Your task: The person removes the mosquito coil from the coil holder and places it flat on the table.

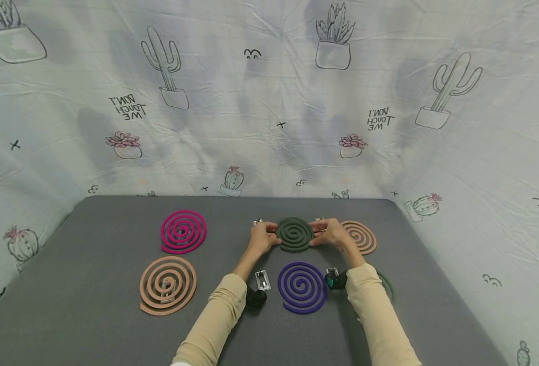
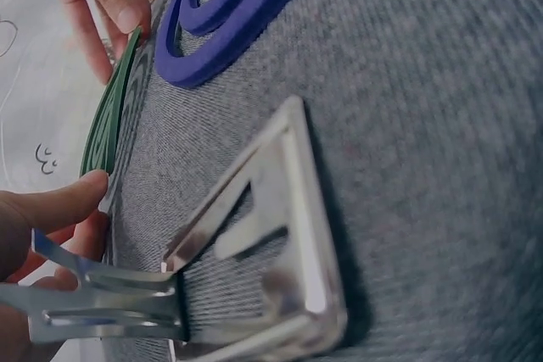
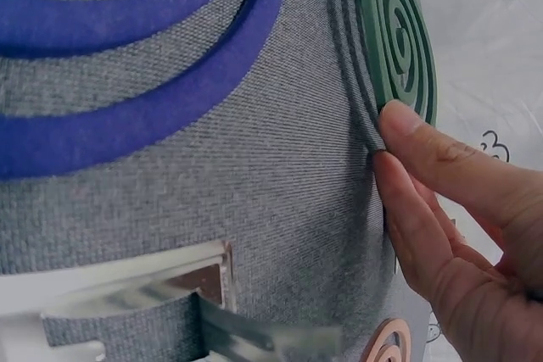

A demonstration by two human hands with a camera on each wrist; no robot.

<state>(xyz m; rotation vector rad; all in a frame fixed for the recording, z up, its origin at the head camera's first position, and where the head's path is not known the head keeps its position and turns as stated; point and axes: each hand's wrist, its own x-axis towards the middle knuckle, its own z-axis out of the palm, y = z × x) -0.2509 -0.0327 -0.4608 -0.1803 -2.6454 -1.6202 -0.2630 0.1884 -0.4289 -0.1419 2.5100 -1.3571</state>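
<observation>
A dark green mosquito coil (image 1: 294, 235) is held between both hands just over the grey table, its shadow beside it in the wrist views. My left hand (image 1: 261, 238) pinches its left edge between thumb and fingers. On the opposite edge my right hand (image 1: 332, 234) grips it the same way, thumb (image 3: 403, 120) at the rim. Nearer me lies a purple coil (image 1: 302, 287), flat on the table. To its left is a metal coil stand (image 1: 262, 280) with a raised prong. Another stand (image 3: 127, 286) shows large in the right wrist view.
A pink coil (image 1: 183, 232) and a tan coil (image 1: 168, 285) lie on the left, the tan one over a metal stand. Beyond my right hand is a second tan coil (image 1: 360, 237). My right sleeve (image 1: 375, 310) partly hides another green coil (image 1: 387, 287). A printed cloth hangs behind the table.
</observation>
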